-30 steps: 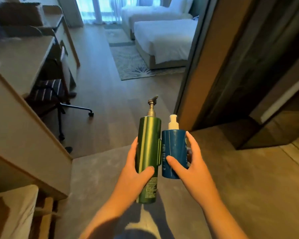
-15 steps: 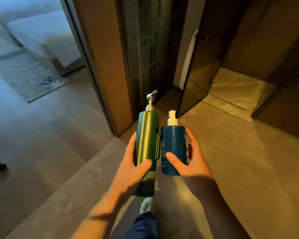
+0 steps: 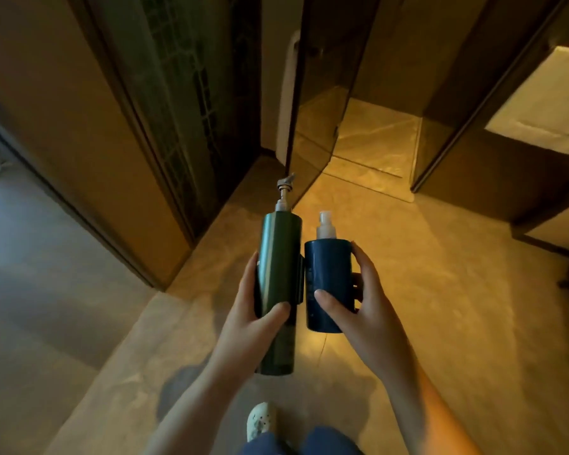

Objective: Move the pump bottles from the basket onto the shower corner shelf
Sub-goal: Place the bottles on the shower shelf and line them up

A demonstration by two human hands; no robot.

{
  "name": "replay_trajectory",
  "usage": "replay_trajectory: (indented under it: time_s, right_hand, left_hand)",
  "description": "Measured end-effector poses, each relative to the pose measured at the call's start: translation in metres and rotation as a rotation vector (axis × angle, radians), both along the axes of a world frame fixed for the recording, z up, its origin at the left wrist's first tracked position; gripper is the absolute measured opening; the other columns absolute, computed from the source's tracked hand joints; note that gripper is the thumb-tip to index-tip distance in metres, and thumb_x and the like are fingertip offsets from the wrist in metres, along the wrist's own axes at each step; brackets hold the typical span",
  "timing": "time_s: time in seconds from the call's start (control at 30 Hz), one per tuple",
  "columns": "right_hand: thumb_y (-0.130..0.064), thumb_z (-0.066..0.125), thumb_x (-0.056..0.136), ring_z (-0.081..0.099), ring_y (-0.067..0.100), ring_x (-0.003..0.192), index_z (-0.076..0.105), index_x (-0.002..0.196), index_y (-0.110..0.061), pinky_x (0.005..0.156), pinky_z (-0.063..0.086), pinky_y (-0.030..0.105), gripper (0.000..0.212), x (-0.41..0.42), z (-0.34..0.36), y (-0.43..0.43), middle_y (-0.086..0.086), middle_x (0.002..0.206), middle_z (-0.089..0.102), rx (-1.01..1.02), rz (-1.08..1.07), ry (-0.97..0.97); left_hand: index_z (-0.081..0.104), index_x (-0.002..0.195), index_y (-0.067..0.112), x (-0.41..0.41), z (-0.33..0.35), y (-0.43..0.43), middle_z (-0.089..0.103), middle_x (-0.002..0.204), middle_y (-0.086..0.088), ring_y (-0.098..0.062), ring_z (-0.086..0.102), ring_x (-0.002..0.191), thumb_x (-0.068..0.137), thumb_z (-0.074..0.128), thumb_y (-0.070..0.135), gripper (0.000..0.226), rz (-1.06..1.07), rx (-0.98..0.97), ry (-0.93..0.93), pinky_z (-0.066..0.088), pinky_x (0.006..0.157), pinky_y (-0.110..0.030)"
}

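I carry two pump bottles upright in front of me, side by side and touching. My left hand point(image 3: 250, 326) is shut on the tall green bottle point(image 3: 278, 267), which has a metal pump on top. My right hand point(image 3: 362, 310) is shut on the shorter dark blue bottle point(image 3: 327, 274) with a white pump. Neither the basket nor the shower corner shelf is in view.
A glass shower door point(image 3: 312, 126) stands ahead, with the lit shower floor point(image 3: 375, 139) beyond it. A wooden door frame point(image 3: 89, 136) rises at the left. A white towel point(image 3: 546, 103) hangs at the right. My shoe point(image 3: 260, 420) is on the tiled floor below.
The view has swung right from the bedroom to the bathroom and I have stepped closer to the shower. Both hands still hold the bottles the same way.
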State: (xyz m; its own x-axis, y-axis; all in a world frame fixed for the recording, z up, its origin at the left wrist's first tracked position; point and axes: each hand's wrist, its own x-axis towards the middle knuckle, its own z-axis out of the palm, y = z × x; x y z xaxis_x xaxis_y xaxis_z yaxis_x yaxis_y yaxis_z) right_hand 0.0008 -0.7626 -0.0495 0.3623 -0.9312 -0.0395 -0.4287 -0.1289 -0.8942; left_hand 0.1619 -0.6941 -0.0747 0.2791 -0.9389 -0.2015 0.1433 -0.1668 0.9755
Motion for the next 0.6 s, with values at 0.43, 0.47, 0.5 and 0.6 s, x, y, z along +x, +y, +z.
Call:
replay_trajectory:
  time_s: [0.43, 0.47, 0.5, 0.6]
  right_hand:
    - [-0.068, 0.062, 0.072, 0.052, -0.010, 0.104, 0.014, 0.133, -0.060, 0.068, 0.048, 0.007, 0.078, -0.044, -0.009, -0.147, -0.019, 0.122, 0.050, 0.098, -0.183, -0.085]
    - [-0.065, 0.062, 0.073, 0.052, -0.012, 0.103, 0.015, 0.133, -0.059, 0.068, 0.048, 0.007, 0.077, -0.049, -0.011, -0.162, -0.019, 0.122, 0.050, 0.115, -0.187, -0.101]
    - [-0.061, 0.062, 0.072, 0.052, -0.013, 0.101, 0.016, 0.134, -0.058, 0.067, 0.048, 0.006, 0.077, -0.056, -0.013, -0.179, -0.019, 0.121, 0.050, 0.129, -0.191, -0.116]
    - [-0.054, 0.065, 0.072, 0.051, -0.018, 0.097, 0.018, 0.135, -0.058, 0.064, 0.046, 0.003, 0.079, -0.078, -0.013, -0.236, -0.024, 0.117, 0.049, 0.137, -0.204, -0.131]
  left_hand:
    - [0.025, 0.118, 0.075, -0.036, -0.004, -0.176, 0.048, 0.115, 0.019, 0.006, 0.059, 0.091, 0.074, 0.064, 0.038, 0.069, -0.190, 0.026, -0.058, 0.049, 0.062, -0.009]
    - [0.025, 0.116, 0.076, -0.042, -0.004, -0.192, 0.047, 0.114, 0.021, 0.007, 0.058, 0.091, 0.075, 0.064, 0.038, 0.069, -0.194, 0.026, -0.070, 0.049, 0.062, -0.008]
    - [0.024, 0.117, 0.076, -0.049, -0.004, -0.209, 0.046, 0.114, 0.022, 0.008, 0.057, 0.091, 0.077, 0.064, 0.037, 0.068, -0.197, 0.025, -0.078, 0.049, 0.062, -0.008]
    - [0.023, 0.130, 0.063, -0.071, -0.002, -0.265, 0.049, 0.116, 0.026, 0.012, 0.056, 0.093, 0.086, 0.064, 0.025, 0.070, -0.196, 0.022, -0.126, 0.048, 0.065, -0.007]
